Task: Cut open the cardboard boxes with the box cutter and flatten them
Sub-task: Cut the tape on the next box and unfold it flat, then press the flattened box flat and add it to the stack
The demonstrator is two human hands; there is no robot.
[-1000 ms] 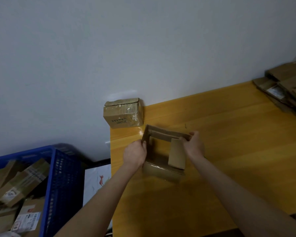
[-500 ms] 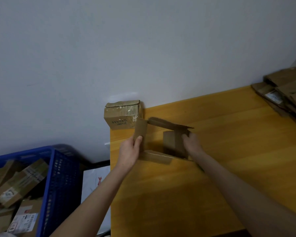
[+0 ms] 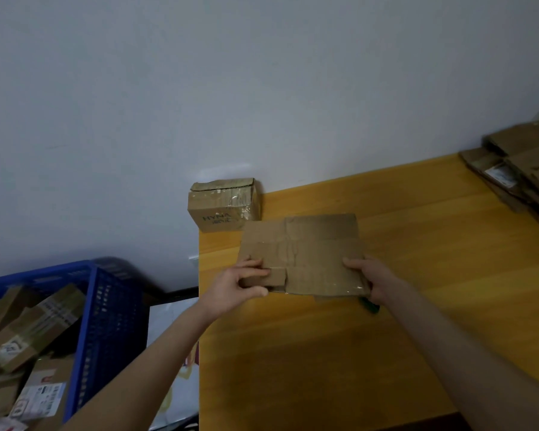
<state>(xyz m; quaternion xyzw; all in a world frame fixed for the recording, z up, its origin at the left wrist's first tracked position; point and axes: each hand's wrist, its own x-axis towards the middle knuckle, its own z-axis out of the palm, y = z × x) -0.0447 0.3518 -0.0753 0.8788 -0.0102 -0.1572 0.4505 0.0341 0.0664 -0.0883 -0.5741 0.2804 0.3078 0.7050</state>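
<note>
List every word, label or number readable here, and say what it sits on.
"HYNA": printed on the front of the sealed box at the far left corner of the table.
Smaller line under it: too blurred to read.
White label on the flattened stack at right: too small to read.
Labels on the boxes inside the blue crate: blurred, unreadable.
Flattened cardboard being held: no print visible.
</note>
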